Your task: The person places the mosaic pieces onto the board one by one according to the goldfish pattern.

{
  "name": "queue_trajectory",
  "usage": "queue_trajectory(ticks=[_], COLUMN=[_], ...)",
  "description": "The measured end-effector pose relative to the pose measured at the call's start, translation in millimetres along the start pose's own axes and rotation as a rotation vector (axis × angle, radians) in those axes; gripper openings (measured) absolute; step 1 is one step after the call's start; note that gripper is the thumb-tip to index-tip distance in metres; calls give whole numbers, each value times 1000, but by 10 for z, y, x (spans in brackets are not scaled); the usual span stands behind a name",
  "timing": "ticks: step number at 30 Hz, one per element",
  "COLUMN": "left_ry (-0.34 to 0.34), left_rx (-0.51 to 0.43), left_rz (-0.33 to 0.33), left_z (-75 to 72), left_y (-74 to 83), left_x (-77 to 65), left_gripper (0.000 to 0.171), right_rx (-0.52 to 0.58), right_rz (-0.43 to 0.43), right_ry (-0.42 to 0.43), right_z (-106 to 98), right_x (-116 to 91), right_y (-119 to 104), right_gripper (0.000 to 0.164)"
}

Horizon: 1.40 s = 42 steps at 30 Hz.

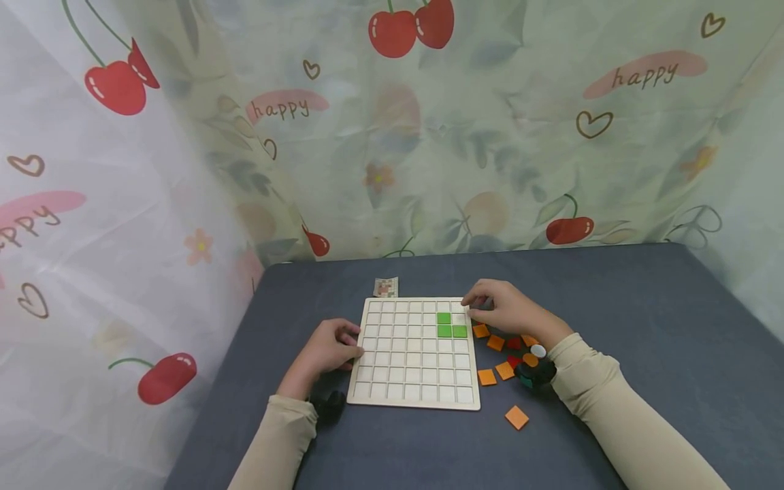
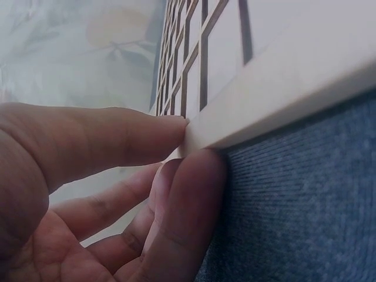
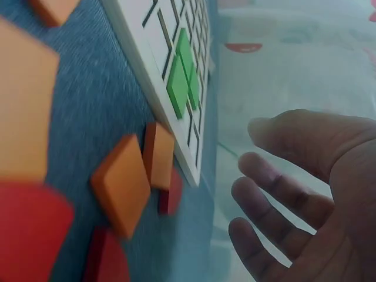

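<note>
A white grid board (image 1: pixel 398 374) with raised cell lines lies on the dark cloth, and three green square tiles (image 1: pixel 444 331) sit in its cells near the upper right. At the left edge, my left hand (image 1: pixel 327 348) pinches the frame, with the thumb (image 2: pixel 147 138) on top and a fingertip (image 2: pixel 197 176) against the side. My right hand (image 1: pixel 505 306) hovers by the upper right corner. Its thumb (image 3: pixel 294 135) and fingers are spread apart in the right wrist view, with nothing between them.
Orange square tiles (image 1: pixel 486 377) and red pieces (image 3: pixel 29 229) lie scattered right of the board, partly beneath my right wrist. One orange tile (image 1: pixel 517 417) lies nearer the front. Behind the board is a small patterned card (image 1: pixel 386 287). A printed curtain (image 1: pixel 441 156) hangs behind the table.
</note>
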<state>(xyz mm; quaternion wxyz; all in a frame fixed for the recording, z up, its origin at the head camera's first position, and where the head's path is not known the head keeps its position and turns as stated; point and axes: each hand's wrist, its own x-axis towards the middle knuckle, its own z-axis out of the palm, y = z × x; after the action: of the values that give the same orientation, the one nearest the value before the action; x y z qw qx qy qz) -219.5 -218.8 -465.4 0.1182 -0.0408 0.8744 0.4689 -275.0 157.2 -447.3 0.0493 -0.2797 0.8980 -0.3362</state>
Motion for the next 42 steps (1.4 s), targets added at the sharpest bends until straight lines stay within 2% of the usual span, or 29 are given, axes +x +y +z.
queue_trajectory(ticks=[12, 18, 29, 42], left_ry=[5, 7, 8, -3], left_rx=[14, 13, 23, 14], left_rz=[0, 5, 6, -13], left_z=[30, 32, 3, 4], left_y=[-2, 0, 28, -5], left_x=[19, 35, -2, 17], left_gripper=[39, 39, 39, 38], right_rx=[12, 15, 6, -11], right_rz=[12, 12, 53, 69], right_ry=[106, 112, 37, -37], right_z=[-185, -175, -11, 34], right_x=[-431, -586, -620, -599], right_y=[131, 218, 257, 208], right_gripper=[19, 20, 23, 27])
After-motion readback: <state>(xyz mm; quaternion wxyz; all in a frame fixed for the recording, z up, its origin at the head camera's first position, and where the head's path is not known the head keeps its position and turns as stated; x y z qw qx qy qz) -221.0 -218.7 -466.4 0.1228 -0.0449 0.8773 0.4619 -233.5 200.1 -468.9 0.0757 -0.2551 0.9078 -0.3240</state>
